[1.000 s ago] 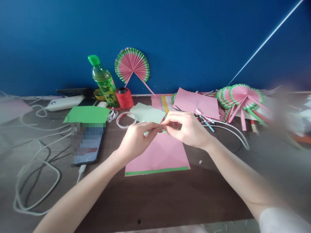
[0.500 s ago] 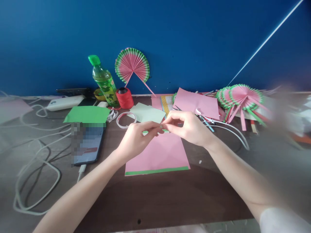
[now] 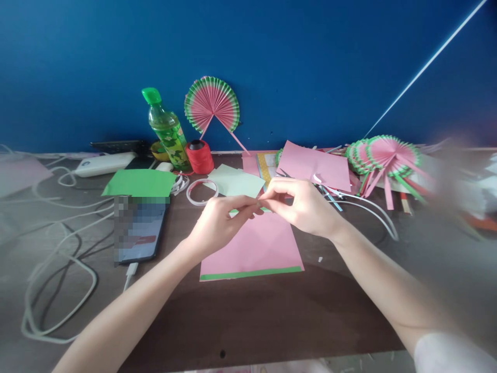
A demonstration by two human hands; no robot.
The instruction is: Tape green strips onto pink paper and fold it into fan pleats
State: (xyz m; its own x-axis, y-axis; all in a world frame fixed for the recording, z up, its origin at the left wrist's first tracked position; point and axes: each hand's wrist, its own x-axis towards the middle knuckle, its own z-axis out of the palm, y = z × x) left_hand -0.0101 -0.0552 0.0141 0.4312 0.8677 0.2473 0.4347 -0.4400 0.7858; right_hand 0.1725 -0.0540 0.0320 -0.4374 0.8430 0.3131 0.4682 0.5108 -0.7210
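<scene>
Above the far edge of a pink paper sheet, my left hand and my right hand meet fingertip to fingertip. Both are closed in a pinch. Whatever lies between the fingers is too small and too covered to make out. A green strip runs along the sheet's near edge, and a bit of green shows at its far edge behind the fingers. Pale green paper lies just beyond my left hand, with a roll of tape beside it. Another pink sheet is behind my right hand.
A phone with white cables lies at left, near green paper. A green bottle, red thread spool and folded paper fan stand by the blue wall. More fans lie at back right.
My fingertips have shifted very slightly against each other, still pinched together. Everything on the table stays where it was.
</scene>
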